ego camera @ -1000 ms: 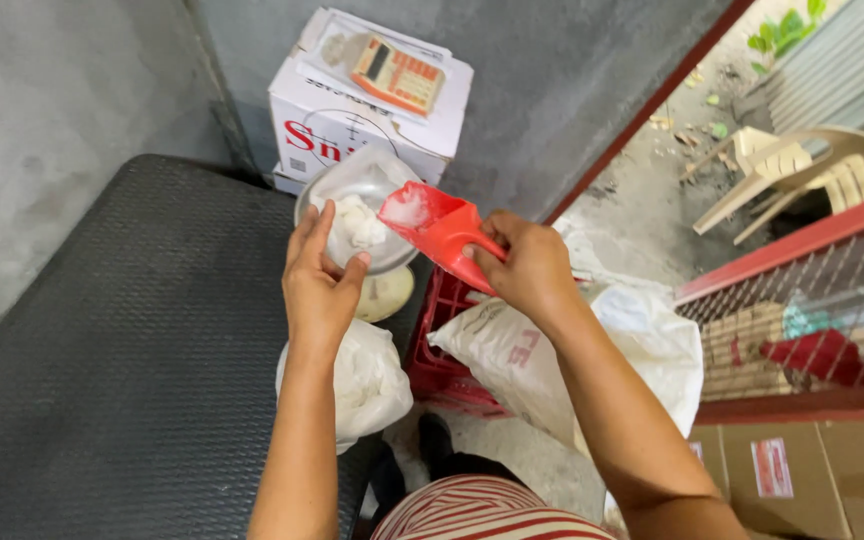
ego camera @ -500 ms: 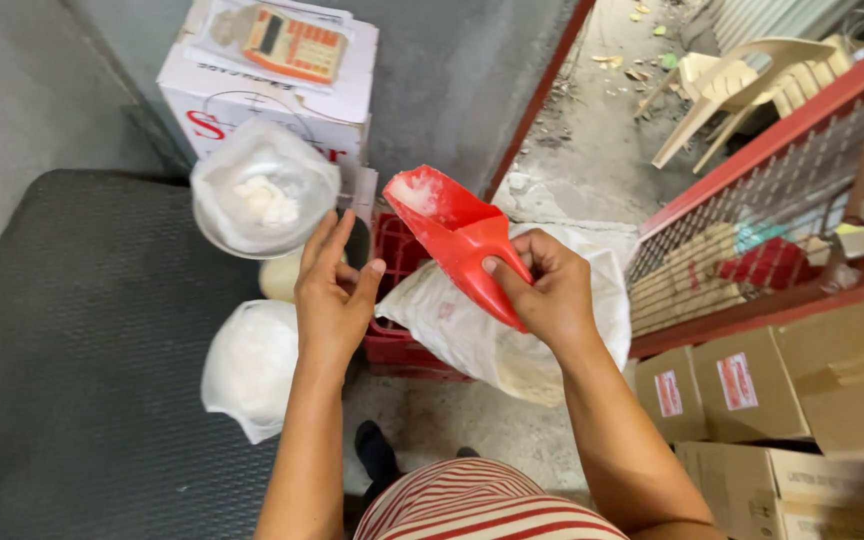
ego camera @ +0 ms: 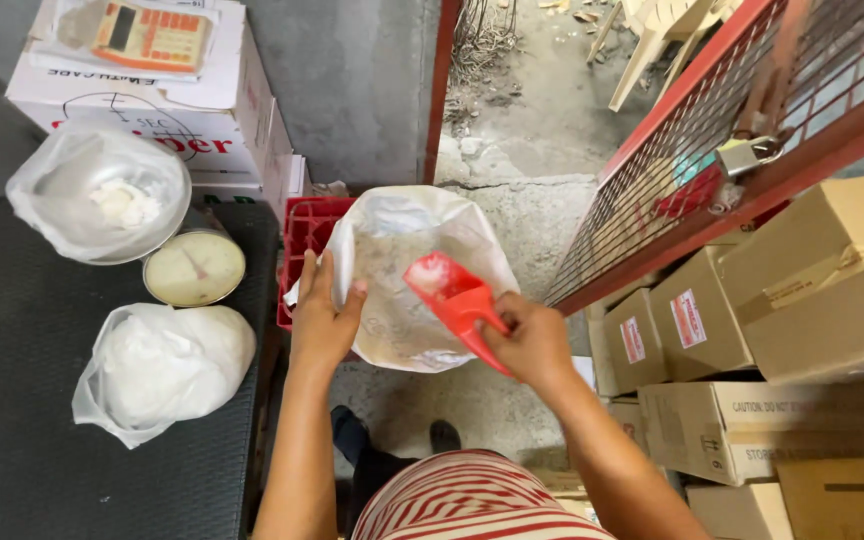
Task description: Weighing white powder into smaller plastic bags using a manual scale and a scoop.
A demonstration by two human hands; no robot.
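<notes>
Red plastic scoop (ego camera: 449, 295) dusted with white powder, tilted over the mouth of a large white woven sack (ego camera: 402, 290) standing beside a red plastic crate (ego camera: 302, 240). Right hand (ego camera: 530, 345) closed around scoop handle. Left hand (ego camera: 324, 318) grips the sack's rim. On the black ribbed counter (ego camera: 22, 400): tied clear plastic bag of white powder (ego camera: 157, 365), round dial scale (ego camera: 194, 267) carrying a second bag (ego camera: 102, 195). Cardboard boxes (ego camera: 782, 330) at right.
</notes>
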